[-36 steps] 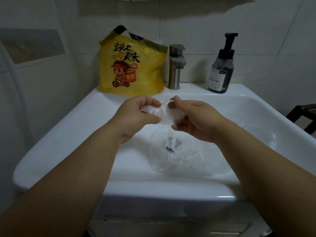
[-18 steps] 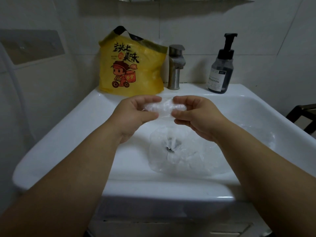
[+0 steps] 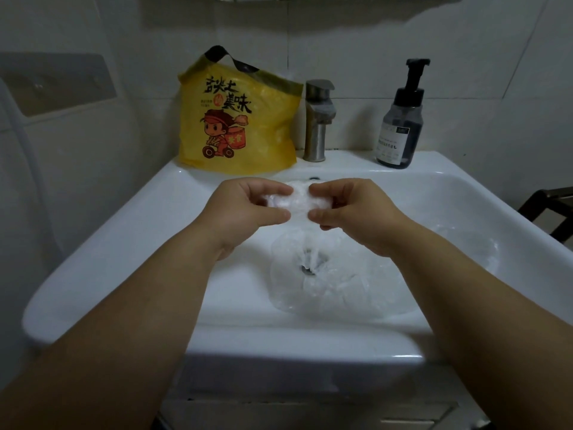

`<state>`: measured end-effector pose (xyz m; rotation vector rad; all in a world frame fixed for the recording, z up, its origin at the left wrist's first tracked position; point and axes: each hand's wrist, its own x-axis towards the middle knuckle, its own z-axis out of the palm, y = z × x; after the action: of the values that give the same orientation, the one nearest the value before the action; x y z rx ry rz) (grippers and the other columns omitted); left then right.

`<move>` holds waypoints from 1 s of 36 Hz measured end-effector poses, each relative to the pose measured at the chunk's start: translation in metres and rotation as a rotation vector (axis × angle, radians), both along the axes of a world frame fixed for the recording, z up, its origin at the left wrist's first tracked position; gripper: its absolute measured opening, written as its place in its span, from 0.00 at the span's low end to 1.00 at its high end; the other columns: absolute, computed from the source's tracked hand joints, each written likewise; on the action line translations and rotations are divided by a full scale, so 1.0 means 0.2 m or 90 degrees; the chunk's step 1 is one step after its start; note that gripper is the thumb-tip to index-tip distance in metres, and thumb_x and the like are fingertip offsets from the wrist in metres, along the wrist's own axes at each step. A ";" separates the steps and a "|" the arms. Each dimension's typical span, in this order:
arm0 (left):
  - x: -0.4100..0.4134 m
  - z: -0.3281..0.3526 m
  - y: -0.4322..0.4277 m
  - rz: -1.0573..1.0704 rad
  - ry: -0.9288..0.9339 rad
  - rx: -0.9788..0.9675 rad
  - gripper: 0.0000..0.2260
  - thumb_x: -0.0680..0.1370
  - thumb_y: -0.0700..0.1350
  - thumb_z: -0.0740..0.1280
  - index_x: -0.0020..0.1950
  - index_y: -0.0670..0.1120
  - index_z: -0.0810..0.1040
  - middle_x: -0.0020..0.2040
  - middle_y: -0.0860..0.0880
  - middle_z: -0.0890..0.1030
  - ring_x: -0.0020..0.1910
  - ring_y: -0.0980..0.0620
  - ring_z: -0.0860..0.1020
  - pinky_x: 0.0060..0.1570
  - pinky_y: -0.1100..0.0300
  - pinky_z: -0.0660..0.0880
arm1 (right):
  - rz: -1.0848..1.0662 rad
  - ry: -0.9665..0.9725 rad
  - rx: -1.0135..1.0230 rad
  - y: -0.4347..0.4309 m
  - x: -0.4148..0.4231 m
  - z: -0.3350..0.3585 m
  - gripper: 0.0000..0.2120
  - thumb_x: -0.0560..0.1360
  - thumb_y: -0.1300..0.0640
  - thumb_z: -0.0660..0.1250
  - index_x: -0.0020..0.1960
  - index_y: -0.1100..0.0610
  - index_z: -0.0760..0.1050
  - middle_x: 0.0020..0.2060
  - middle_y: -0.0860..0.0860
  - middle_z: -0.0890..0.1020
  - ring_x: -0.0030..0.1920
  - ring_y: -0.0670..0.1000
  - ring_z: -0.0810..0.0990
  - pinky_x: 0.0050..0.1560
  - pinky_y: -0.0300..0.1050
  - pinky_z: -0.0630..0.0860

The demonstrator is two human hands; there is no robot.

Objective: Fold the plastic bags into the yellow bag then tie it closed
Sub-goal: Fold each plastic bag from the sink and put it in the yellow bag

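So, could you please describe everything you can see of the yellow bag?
The yellow bag is thin, slightly see-through plastic, printed with black characters and a cartoon rider carrying a red box. It stands upright and bulging on the sink ledge, left of the faucet, with its dark handles up and untied.

Dim light falls on white tiled walls (image 3: 372,41). A white sink (image 3: 102,243) stands against them, with a metal tap (image 3: 317,119) and a dark pump bottle (image 3: 400,125) on its back ledge. A dark wooden frame (image 3: 548,209) shows at right.
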<state>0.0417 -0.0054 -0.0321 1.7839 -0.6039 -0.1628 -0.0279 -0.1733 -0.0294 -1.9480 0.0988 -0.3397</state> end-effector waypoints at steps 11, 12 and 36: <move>0.02 -0.04 -0.03 0.095 -0.171 0.030 0.08 0.73 0.41 0.75 0.51 0.48 0.84 0.34 0.56 0.76 0.28 0.67 0.72 0.33 0.77 0.68 | -0.056 -0.049 -0.263 0.00 0.02 -0.02 0.14 0.78 0.55 0.65 0.63 0.57 0.77 0.39 0.50 0.79 0.38 0.50 0.77 0.41 0.41 0.76; 0.02 -0.04 -0.02 0.093 -0.176 0.039 0.07 0.73 0.42 0.74 0.50 0.47 0.84 0.36 0.56 0.77 0.29 0.67 0.73 0.33 0.77 0.68 | -0.060 -0.051 -0.274 0.00 0.02 -0.02 0.13 0.79 0.55 0.64 0.61 0.57 0.78 0.39 0.52 0.79 0.38 0.50 0.77 0.42 0.43 0.76; 0.01 0.04 0.02 -0.075 0.173 -0.084 0.04 0.76 0.35 0.69 0.46 0.43 0.79 0.42 0.46 0.79 0.34 0.57 0.81 0.36 0.65 0.79 | 0.080 0.053 0.242 -0.04 -0.02 0.04 0.04 0.76 0.66 0.65 0.49 0.64 0.77 0.39 0.58 0.76 0.31 0.48 0.76 0.33 0.35 0.78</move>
<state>0.0444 -0.0012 -0.0249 1.5659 -0.5109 -0.4289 -0.0328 -0.1809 -0.0219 -1.5829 0.0877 -0.1435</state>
